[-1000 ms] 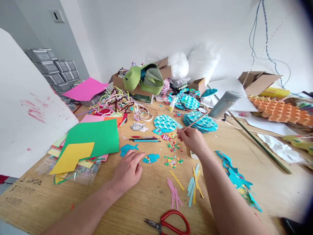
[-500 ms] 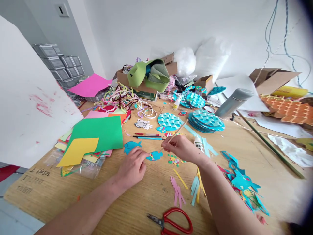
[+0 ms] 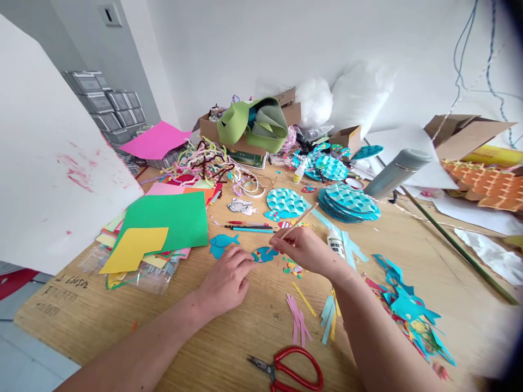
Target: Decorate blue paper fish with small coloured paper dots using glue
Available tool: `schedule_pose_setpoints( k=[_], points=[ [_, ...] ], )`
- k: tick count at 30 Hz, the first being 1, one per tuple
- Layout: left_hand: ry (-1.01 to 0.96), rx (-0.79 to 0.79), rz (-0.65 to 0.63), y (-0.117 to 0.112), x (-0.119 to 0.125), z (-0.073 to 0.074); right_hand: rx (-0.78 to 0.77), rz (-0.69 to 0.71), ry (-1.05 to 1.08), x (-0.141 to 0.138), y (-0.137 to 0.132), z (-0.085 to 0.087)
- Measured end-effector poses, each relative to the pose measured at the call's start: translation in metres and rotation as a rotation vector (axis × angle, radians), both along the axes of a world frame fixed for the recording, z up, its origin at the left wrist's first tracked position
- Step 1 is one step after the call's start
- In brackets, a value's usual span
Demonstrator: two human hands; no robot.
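A small blue paper fish (image 3: 267, 254) with coloured patches lies flat on the wooden table (image 3: 212, 343). The fingertips of my left hand (image 3: 231, 275) press on its left end and hold it against the tabletop. Between thumb and fingers, my right hand (image 3: 300, 244) pinches a thin wooden stick (image 3: 304, 216), its lower tip on the fish. Just beyond my left hand lies a plain blue paper fish (image 3: 223, 245) with drawn lines. Small coloured paper dots (image 3: 293, 267) are scattered right of the patched fish. A white glue bottle (image 3: 335, 242) stands past my right wrist.
Red-handled scissors (image 3: 292, 369) lie at the near edge. Pink paper strips (image 3: 298, 320) and blue scraps (image 3: 412, 305) are spread on the right. Coloured sheets (image 3: 171, 218) pile up at left. Pens (image 3: 251, 228), stacked blue discs (image 3: 347, 201) and a grey flask (image 3: 398, 173) stand farther back.
The whole view has shifted slightly to the right. The stick's tip has moved from near the fish's right end toward its middle; both hands keep their hold.
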State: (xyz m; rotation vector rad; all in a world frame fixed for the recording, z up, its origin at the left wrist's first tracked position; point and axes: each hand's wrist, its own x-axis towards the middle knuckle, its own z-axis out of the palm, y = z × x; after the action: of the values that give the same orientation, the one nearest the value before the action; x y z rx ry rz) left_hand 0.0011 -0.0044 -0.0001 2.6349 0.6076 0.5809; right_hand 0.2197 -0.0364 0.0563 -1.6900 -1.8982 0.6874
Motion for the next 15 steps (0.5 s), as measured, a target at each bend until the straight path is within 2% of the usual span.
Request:
schedule_pose_setpoints(
  k=[5, 9, 15],
  points=[
    [-0.023, -0.012, 0.022, 0.000, 0.001, -0.001, -0.004, -0.064, 0.068, 0.007, -0.005, 0.013],
    [-0.036, -0.014, 0.052, 0.000, 0.001, -0.003, 0.003, -0.121, 0.140, 0.011, -0.006, 0.016],
    [-0.035, -0.009, 0.058, 0.001, 0.000, -0.004, 0.051, -0.269, 0.068, 0.021, -0.007, 0.020]
  ],
)
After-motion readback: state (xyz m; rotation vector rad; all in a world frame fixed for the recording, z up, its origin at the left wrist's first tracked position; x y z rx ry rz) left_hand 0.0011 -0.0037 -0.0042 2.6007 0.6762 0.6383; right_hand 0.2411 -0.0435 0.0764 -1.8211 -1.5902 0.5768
